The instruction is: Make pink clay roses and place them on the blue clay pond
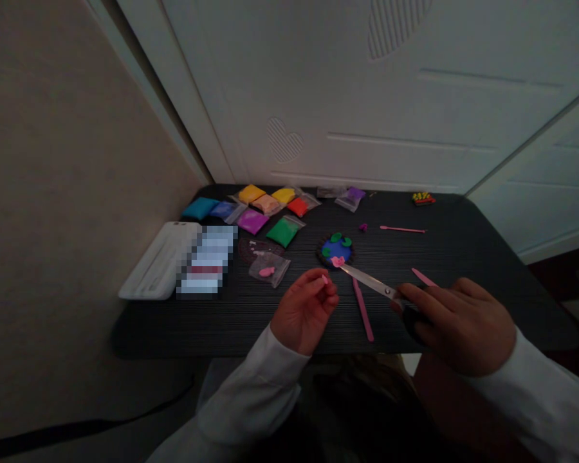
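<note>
Pinched in the left hand's [305, 310] fingertips is a small pink piece [325, 280], while the right hand [458, 321] grips scissors [374, 283], their tips at the pink flower [338, 262] on the blue disc [336, 250] just beyond both hands.
</note>
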`<control>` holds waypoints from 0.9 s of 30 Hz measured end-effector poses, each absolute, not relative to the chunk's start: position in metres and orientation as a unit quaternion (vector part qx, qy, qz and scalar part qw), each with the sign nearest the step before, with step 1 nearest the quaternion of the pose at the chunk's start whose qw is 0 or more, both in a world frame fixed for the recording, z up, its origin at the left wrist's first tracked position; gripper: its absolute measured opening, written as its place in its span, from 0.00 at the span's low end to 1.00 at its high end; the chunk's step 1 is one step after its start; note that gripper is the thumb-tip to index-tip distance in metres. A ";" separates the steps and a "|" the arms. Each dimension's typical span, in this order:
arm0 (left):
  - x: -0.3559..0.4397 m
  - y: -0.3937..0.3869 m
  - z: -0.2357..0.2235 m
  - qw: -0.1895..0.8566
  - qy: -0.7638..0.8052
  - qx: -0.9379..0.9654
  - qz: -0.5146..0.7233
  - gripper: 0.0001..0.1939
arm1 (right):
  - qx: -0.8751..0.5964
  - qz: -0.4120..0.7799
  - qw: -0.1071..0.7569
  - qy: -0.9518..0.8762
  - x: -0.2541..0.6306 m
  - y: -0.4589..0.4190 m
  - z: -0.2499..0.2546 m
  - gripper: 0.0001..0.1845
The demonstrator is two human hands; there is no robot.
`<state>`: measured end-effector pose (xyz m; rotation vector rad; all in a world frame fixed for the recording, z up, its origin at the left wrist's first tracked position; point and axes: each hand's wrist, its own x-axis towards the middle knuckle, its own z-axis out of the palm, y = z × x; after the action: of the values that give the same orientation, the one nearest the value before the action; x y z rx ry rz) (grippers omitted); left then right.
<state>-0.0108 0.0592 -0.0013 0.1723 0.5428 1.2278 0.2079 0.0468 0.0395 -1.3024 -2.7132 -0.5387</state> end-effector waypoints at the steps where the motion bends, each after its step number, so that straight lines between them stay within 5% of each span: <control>1: -0.014 0.060 -0.004 0.770 0.280 0.099 0.565 0.07 | -0.432 -0.171 0.033 -0.885 0.210 0.048 0.037 0.17; 7: -0.041 0.064 -0.024 0.665 0.456 0.250 0.536 0.08 | -0.469 -0.110 -0.057 -0.875 0.227 0.058 0.011 0.17; 27: -0.056 0.054 -0.030 0.563 0.528 0.360 0.524 0.05 | -0.557 0.013 -0.235 -0.796 0.260 0.083 0.023 0.19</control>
<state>-0.0556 0.0537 -0.0297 0.8481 1.2429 1.2340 0.2600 0.0826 0.0232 -2.0731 -2.9618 0.0501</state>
